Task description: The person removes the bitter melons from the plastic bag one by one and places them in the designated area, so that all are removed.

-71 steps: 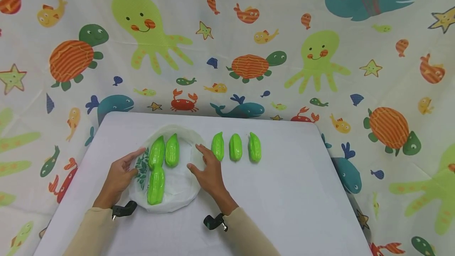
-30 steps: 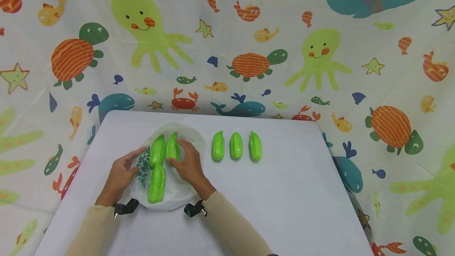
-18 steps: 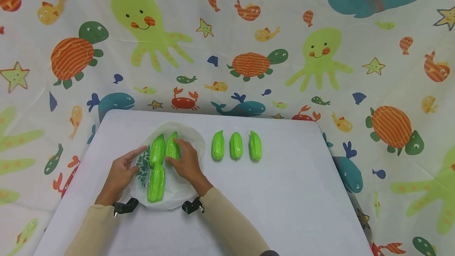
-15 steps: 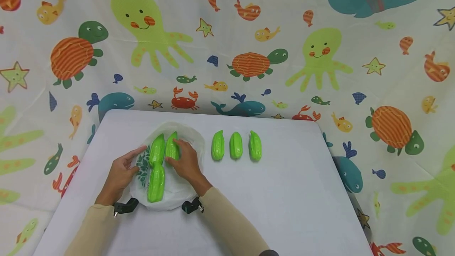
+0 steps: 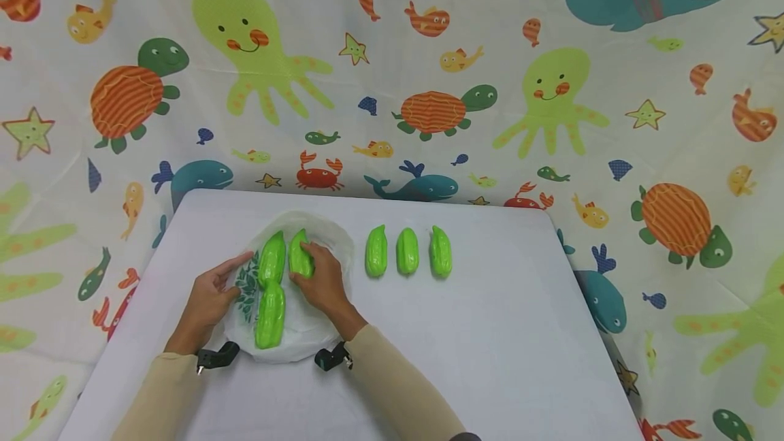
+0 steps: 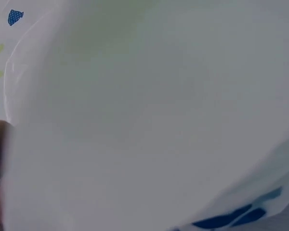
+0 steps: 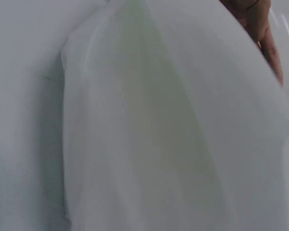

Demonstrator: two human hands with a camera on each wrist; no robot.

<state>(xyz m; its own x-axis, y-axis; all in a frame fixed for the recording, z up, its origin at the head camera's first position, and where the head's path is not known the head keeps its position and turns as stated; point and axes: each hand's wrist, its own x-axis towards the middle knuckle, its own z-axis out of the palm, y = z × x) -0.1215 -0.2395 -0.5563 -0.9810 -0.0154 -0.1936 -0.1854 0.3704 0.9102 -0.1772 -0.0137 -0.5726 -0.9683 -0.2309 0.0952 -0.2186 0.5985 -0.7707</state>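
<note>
A round white bowl [image 5: 306,352] with a leaf print stands at the left of the table. Two glossy green gourds [image 5: 271,315] lie end to end inside it. Beside the upper one, a third green gourd [image 5: 301,254] is held by my right hand [image 5: 323,281], thumb at its lower end and fingers along its right side. My left hand [image 5: 207,301] grips the bowl's left rim, index finger and thumb over the edge. The bowl's translucent wall [image 6: 149,120] fills most of the left wrist view, and its side [image 7: 149,125] hides most of the work in the right wrist view.
Three more green gourds [image 5: 407,251] lie in a row to the right of the bowl. The white table [image 5: 490,332] ends at the back against a hanging cloth [image 5: 392,39] printed with sea animals.
My right hand has left the bowl's right rim, reached in and taken hold of the third gourd, which has shifted slightly right, away from its neighbour. My left hand has stayed put.
</note>
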